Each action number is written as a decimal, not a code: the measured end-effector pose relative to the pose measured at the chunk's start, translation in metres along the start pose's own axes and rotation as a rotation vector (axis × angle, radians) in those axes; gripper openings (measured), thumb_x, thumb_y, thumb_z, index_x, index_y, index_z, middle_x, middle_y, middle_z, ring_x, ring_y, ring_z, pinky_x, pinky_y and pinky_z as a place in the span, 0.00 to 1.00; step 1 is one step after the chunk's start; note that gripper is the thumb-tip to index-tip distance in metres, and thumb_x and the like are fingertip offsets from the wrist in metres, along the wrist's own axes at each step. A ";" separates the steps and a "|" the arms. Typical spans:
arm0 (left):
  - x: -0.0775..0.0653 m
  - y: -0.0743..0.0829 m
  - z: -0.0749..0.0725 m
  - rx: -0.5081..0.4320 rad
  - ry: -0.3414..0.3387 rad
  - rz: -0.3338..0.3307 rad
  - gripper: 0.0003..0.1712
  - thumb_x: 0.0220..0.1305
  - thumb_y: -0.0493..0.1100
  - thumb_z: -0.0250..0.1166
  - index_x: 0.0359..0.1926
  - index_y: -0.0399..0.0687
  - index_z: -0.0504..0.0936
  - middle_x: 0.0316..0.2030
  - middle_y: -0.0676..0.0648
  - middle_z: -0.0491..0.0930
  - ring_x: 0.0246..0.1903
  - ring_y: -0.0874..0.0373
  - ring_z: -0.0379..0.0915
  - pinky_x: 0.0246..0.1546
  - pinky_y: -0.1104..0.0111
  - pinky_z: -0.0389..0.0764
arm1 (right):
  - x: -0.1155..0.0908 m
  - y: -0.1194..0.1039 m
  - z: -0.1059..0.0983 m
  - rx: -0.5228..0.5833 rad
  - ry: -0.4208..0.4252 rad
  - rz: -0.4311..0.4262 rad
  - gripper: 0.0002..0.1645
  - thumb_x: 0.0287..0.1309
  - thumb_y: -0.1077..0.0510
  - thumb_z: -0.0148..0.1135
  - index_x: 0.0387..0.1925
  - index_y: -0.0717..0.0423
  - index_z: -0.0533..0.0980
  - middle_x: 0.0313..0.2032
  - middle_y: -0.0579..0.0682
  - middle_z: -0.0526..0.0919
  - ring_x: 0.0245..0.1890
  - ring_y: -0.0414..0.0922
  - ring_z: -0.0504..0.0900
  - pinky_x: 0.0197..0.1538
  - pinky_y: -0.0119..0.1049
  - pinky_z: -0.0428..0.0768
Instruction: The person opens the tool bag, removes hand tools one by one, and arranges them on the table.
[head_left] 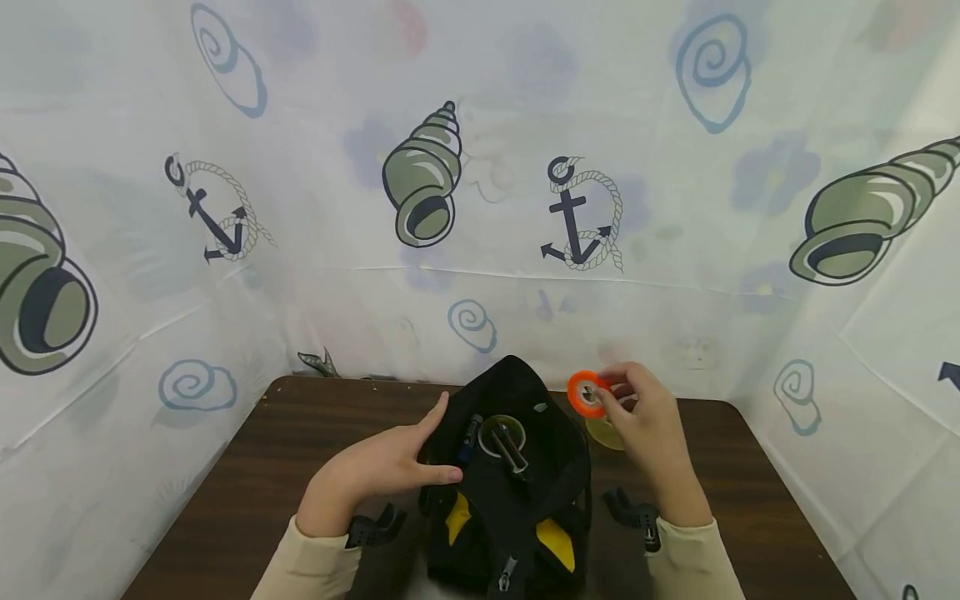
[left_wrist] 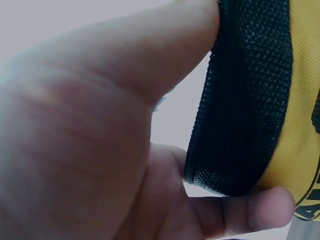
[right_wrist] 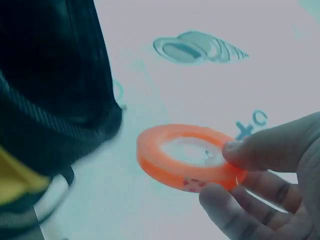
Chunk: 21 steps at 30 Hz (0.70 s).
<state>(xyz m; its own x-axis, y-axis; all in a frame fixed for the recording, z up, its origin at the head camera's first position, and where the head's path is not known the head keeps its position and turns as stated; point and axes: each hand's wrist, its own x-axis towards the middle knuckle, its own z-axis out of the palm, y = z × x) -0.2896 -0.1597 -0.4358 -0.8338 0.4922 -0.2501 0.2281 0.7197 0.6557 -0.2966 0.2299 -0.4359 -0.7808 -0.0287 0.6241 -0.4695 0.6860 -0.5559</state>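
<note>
The left hand (head_left: 382, 467) grips the left side of one black bag (head_left: 555, 483). Right of the bag, the right hand (head_left: 647, 421) pinches one orange tape roll (head_left: 577, 395). Inside the bag lie one ring (head_left: 485, 442), one rod (head_left: 512, 450) and one bluish cylinder (head_left: 469, 440), details dim. The right hand partly hides one yellowish disc (head_left: 604, 434) right of the bag.

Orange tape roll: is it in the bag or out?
Out: the right hand pinches the orange tape roll, apart from the black bag.

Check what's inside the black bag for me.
Visible inside the bag: a blue cylinder, a pale ring and a dark rod overlapping it. The bottom, and anything deeper, is hidden by these and the bag's walls.
</note>
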 end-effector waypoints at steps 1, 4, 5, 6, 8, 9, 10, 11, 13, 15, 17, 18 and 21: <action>0.000 0.000 0.000 -0.001 0.000 0.001 0.69 0.68 0.74 0.70 0.88 0.72 0.29 0.87 0.46 0.53 0.79 0.43 0.68 0.76 0.42 0.73 | 0.000 0.004 -0.003 -0.009 0.013 0.035 0.15 0.67 0.64 0.77 0.52 0.54 0.84 0.47 0.51 0.89 0.39 0.45 0.88 0.41 0.25 0.85; 0.000 0.000 0.001 0.002 0.001 0.003 0.69 0.68 0.75 0.70 0.88 0.72 0.29 0.87 0.46 0.53 0.79 0.43 0.69 0.76 0.42 0.73 | 0.000 0.016 -0.013 -0.030 0.020 0.160 0.13 0.71 0.60 0.74 0.54 0.53 0.84 0.49 0.54 0.90 0.41 0.49 0.87 0.39 0.26 0.84; 0.000 0.000 0.001 0.004 0.003 0.004 0.69 0.68 0.75 0.69 0.88 0.72 0.29 0.87 0.46 0.54 0.79 0.43 0.69 0.76 0.42 0.73 | 0.000 0.021 -0.017 -0.033 0.017 0.208 0.13 0.72 0.59 0.73 0.55 0.53 0.83 0.50 0.55 0.90 0.42 0.50 0.87 0.38 0.27 0.84; 0.000 0.000 0.001 0.005 0.004 0.004 0.68 0.68 0.74 0.69 0.88 0.72 0.30 0.87 0.46 0.54 0.79 0.43 0.69 0.75 0.42 0.73 | 0.000 0.026 -0.020 -0.041 0.015 0.255 0.13 0.73 0.58 0.71 0.56 0.53 0.83 0.51 0.56 0.89 0.43 0.51 0.87 0.37 0.29 0.84; 0.000 0.000 0.001 0.005 0.003 0.001 0.68 0.68 0.74 0.69 0.88 0.72 0.30 0.87 0.46 0.55 0.78 0.43 0.70 0.75 0.42 0.74 | -0.001 0.037 -0.026 -0.049 0.006 0.346 0.14 0.75 0.56 0.69 0.58 0.53 0.82 0.53 0.58 0.88 0.46 0.53 0.87 0.36 0.30 0.83; 0.000 0.000 0.001 0.003 0.002 0.000 0.68 0.68 0.74 0.70 0.88 0.72 0.30 0.86 0.46 0.55 0.78 0.43 0.71 0.75 0.42 0.74 | -0.001 0.042 -0.029 -0.049 0.003 0.385 0.15 0.76 0.56 0.68 0.59 0.54 0.82 0.53 0.59 0.88 0.47 0.54 0.86 0.36 0.30 0.83; 0.000 0.000 0.001 0.002 0.000 -0.002 0.68 0.68 0.74 0.70 0.88 0.72 0.30 0.87 0.46 0.55 0.78 0.43 0.71 0.75 0.42 0.74 | -0.001 0.048 -0.031 -0.045 0.002 0.420 0.15 0.76 0.56 0.67 0.59 0.54 0.81 0.54 0.60 0.87 0.48 0.55 0.86 0.36 0.30 0.83; 0.000 0.001 0.001 0.000 -0.002 -0.003 0.68 0.68 0.74 0.70 0.88 0.72 0.30 0.87 0.46 0.55 0.78 0.43 0.71 0.75 0.42 0.74 | -0.001 0.054 -0.033 -0.041 0.006 0.449 0.16 0.76 0.56 0.67 0.60 0.55 0.81 0.55 0.60 0.87 0.49 0.56 0.87 0.36 0.30 0.83; -0.001 0.001 0.001 -0.003 -0.006 -0.006 0.69 0.68 0.74 0.70 0.89 0.72 0.30 0.87 0.45 0.55 0.77 0.43 0.71 0.75 0.42 0.74 | -0.003 0.067 -0.037 -0.030 0.004 0.496 0.18 0.76 0.56 0.66 0.61 0.56 0.80 0.56 0.62 0.87 0.49 0.55 0.87 0.36 0.28 0.83; 0.000 0.002 0.001 -0.003 -0.005 -0.007 0.69 0.67 0.74 0.70 0.89 0.72 0.30 0.86 0.46 0.55 0.77 0.43 0.71 0.75 0.42 0.74 | -0.005 0.080 -0.040 -0.023 0.007 0.536 0.19 0.75 0.57 0.66 0.62 0.57 0.80 0.56 0.62 0.86 0.46 0.50 0.86 0.36 0.27 0.82; 0.000 0.002 0.001 -0.003 -0.002 -0.008 0.69 0.67 0.74 0.71 0.89 0.72 0.30 0.86 0.46 0.55 0.78 0.43 0.71 0.75 0.42 0.73 | -0.008 0.094 -0.042 -0.013 0.014 0.569 0.19 0.74 0.58 0.67 0.63 0.58 0.80 0.56 0.63 0.86 0.42 0.43 0.85 0.35 0.27 0.82; 0.000 0.002 0.001 -0.002 0.000 -0.008 0.70 0.67 0.74 0.71 0.89 0.71 0.30 0.86 0.46 0.55 0.78 0.43 0.71 0.76 0.42 0.73 | -0.009 0.100 -0.043 -0.008 0.019 0.586 0.20 0.74 0.58 0.67 0.63 0.58 0.80 0.56 0.63 0.86 0.40 0.39 0.83 0.35 0.27 0.81; 0.001 0.001 0.001 0.001 0.004 -0.005 0.70 0.67 0.74 0.71 0.89 0.70 0.30 0.86 0.46 0.55 0.78 0.43 0.70 0.76 0.42 0.73 | -0.014 0.120 -0.045 0.016 0.051 0.642 0.21 0.73 0.58 0.67 0.63 0.61 0.79 0.56 0.65 0.85 0.33 0.30 0.79 0.33 0.26 0.80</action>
<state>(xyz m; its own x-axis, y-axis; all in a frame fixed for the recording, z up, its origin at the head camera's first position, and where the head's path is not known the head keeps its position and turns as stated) -0.2896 -0.1580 -0.4358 -0.8369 0.4865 -0.2507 0.2241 0.7225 0.6540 -0.3237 0.3453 -0.4868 -0.8879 0.4190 0.1900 0.0780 0.5441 -0.8354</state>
